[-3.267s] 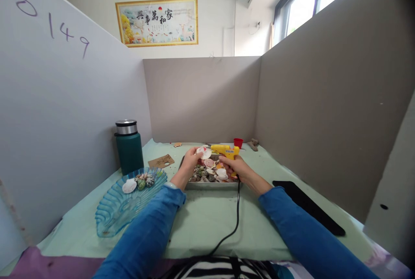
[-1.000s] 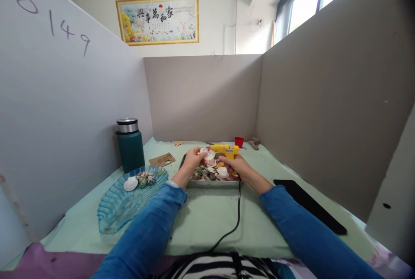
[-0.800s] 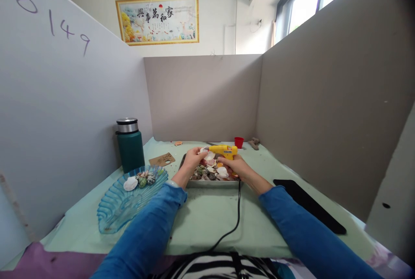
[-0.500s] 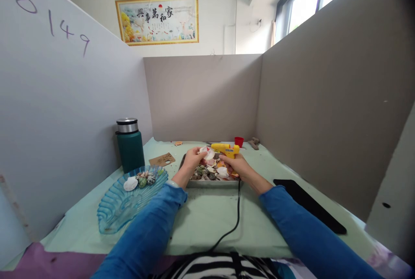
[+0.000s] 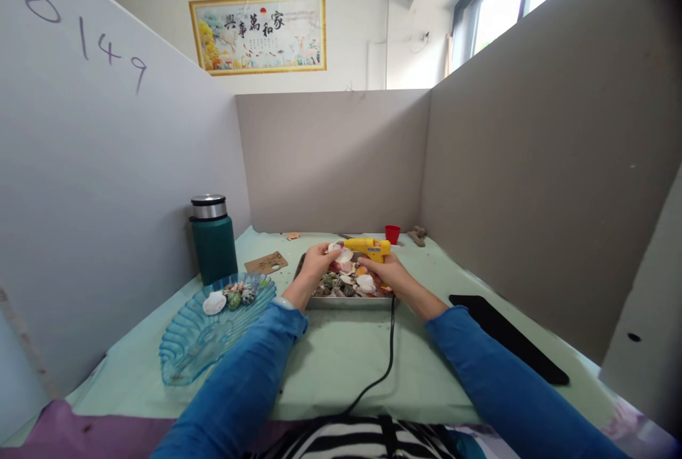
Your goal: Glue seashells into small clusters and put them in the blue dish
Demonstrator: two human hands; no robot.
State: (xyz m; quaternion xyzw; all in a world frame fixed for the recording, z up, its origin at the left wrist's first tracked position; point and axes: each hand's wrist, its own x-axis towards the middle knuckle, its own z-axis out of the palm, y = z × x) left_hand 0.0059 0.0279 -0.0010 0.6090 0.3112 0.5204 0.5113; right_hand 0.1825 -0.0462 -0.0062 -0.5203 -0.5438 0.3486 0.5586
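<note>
Above a metal tray (image 5: 352, 304), my left hand (image 5: 315, 265) pinches a pale seashell (image 5: 342, 255) with a small red spot on it. My right hand (image 5: 388, 271) is wrapped round the grip of a yellow hot glue gun (image 5: 367, 246). The gun's nozzle points left and lies at or very close to the shell; whether they touch I cannot tell. Beneath both hands the tray holds many loose shells, among them a white scallop shell (image 5: 365, 283). A black cord (image 5: 393, 345) runs from the gun toward my lap.
A blue shell-shaped glass dish (image 5: 195, 345) with several shells stands at left, before a green bottle (image 5: 214, 246). Behind are a brown card (image 5: 266, 263), a red cup (image 5: 393, 234) and a driftwood-like piece (image 5: 417, 236). A black flat object (image 5: 509, 338) lies right.
The glue gun has shifted slightly left, bringing its nozzle over the shell. My left hand has stayed nearly still.
</note>
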